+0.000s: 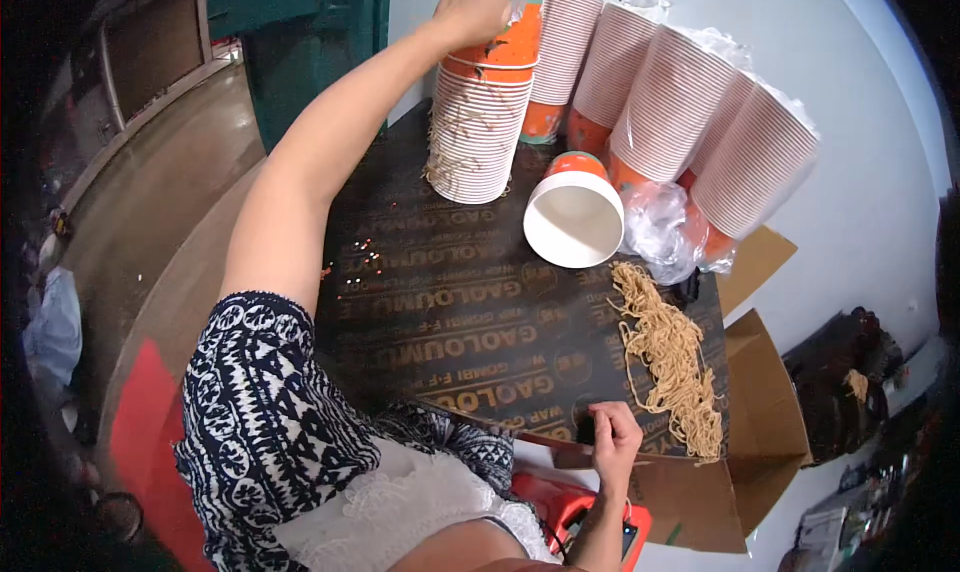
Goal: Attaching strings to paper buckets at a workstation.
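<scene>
Tan printing on dark board covers the bench [385, 307] in front of me. Large bold capitals [455, 344] repeat in rows across it, one row after another from the far part to the near edge, with lines of smaller capitals [470, 374] between them. Toward the right edge I can see a faint round emblem [572, 369], its inner marks too small for me to read. By my right hand [617, 440], at the near edge, more big capitals are partly cut off. Along the right edge, the noodles [670, 357] hide part of the printing.
</scene>
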Demonstrator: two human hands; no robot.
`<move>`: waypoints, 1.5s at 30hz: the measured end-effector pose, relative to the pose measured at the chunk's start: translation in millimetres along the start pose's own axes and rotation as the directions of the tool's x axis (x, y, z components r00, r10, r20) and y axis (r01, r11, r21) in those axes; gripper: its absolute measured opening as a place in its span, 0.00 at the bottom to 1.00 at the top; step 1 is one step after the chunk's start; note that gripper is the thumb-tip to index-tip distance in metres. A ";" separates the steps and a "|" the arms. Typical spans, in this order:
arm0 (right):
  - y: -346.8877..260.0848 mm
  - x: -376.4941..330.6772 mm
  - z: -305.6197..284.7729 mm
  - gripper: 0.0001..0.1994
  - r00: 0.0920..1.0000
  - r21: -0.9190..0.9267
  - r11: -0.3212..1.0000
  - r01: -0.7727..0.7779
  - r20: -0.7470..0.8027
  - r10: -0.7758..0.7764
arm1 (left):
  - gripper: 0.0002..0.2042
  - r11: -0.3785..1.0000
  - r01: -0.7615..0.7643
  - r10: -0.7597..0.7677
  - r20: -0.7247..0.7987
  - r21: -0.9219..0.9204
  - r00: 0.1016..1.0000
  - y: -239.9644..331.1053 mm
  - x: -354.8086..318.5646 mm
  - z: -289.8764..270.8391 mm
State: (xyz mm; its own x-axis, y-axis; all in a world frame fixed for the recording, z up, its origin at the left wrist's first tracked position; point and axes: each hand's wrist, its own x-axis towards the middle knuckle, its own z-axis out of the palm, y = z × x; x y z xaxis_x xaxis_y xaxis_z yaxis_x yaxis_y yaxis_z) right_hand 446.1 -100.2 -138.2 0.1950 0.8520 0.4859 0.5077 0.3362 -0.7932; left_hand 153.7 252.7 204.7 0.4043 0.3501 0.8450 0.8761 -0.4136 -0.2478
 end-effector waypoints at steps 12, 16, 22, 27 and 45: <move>14.3 -0.3 21.4 0.08 0.984 0.002 0.986 -0.167 0.060 0.167 | 0.10 0.941 -0.318 0.234 -0.459 -0.113 0.857 0.6 -70.4 69.3; -5.6 18.8 12.3 0.08 0.909 0.148 0.897 -0.418 0.075 0.411 | 0.12 0.822 0.254 -0.116 0.287 -0.510 0.951 94.4 -156.6 68.4; 16.9 109.2 44.9 0.08 0.988 -0.130 0.984 -0.118 -0.111 0.104 | 0.19 0.651 0.563 -0.373 0.432 -0.510 0.822 138.7 -228.8 108.2; 52.7 186.7 64.5 0.20 0.980 -0.107 0.994 -0.014 -0.201 -0.008 | 0.10 0.440 0.622 -0.565 0.339 -0.648 0.753 160.2 -237.4 134.7; 64.8 198.8 83.4 0.34 0.998 0.361 0.932 -0.037 -0.024 0.049 | 0.07 -0.120 0.603 -0.446 0.585 -0.789 0.677 172.8 -248.3 161.1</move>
State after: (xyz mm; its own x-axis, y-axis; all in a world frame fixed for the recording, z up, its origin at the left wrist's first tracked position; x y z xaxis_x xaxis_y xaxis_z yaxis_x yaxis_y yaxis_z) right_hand 447.8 124.4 -123.7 0.2400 0.8575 0.4550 0.1628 0.4265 -0.8897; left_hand 247.0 229.7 -124.3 0.0365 0.9135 0.4052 -0.0682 -0.4022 0.9130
